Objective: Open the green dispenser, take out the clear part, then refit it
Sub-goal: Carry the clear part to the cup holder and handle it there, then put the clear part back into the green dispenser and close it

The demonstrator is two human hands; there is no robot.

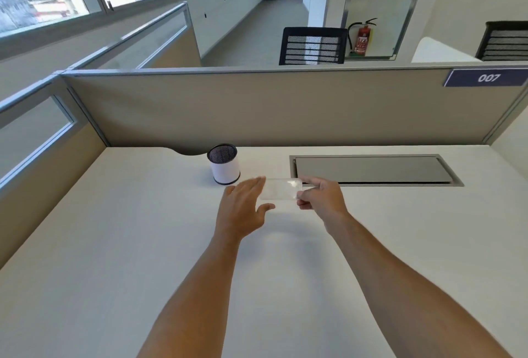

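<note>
I see the clear part (281, 189) as transparent plastic, smooth and glossy, with a faint highlight along its top edge. Counter (114, 243) is off-white laminate, smooth and matt. Cup (224, 165) has a white smooth wall and a dark mesh inside, metal or plastic I can't tell. Cable hatch (371, 169) reads as brushed grey metal. Partition (257, 109) looks like matt beige cloth, aluminium-trimmed.

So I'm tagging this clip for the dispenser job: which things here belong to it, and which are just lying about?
In the job:
- clear part, pinched by the right hand
- left hand, open beside it
No green dispenser shows.

Lying about:
- white mesh-topped cup
- cable hatch in the desk
</note>
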